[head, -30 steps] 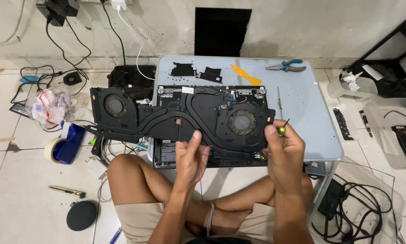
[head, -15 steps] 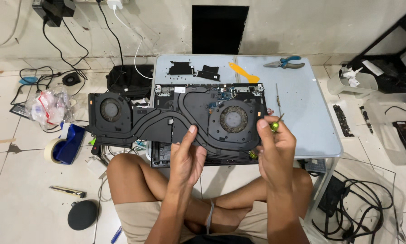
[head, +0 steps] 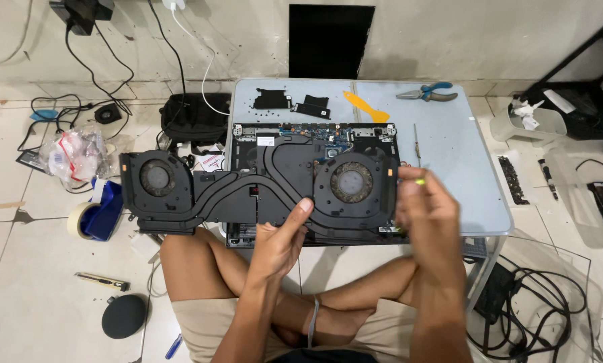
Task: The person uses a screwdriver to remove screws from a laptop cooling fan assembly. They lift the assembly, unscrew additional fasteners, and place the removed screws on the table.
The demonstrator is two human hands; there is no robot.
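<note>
An opened black laptop (head: 268, 142) lies on a low pale blue table (head: 449, 134), its inner parts showing. A black cooling assembly (head: 241, 195) of heat pipes and two fans lies across it. One fan (head: 157, 180) hangs past the table's left edge; the other fan (head: 352, 183) is over the laptop. My left hand (head: 281, 242) grips the assembly's near edge at the middle, thumb on top. My right hand (head: 429, 208), blurred, is at the laptop's right edge and holds a small screwdriver with a yellow-green handle (head: 419, 180). My crossed legs are under the table's front.
Blue-handled pliers (head: 427, 93), a yellow pry tool (head: 365, 107), small black parts (head: 271, 99) and a thin metal rod (head: 415, 141) lie on the table. On the floor: a tape roll (head: 79, 218), a utility knife (head: 100, 281), a black bag (head: 194, 117), tangled cables (head: 536, 302).
My right hand with the screwdriver has shifted slightly to the right and is now blurred. My left hand keeps its hold on the cooling assembly, which has barely moved.
</note>
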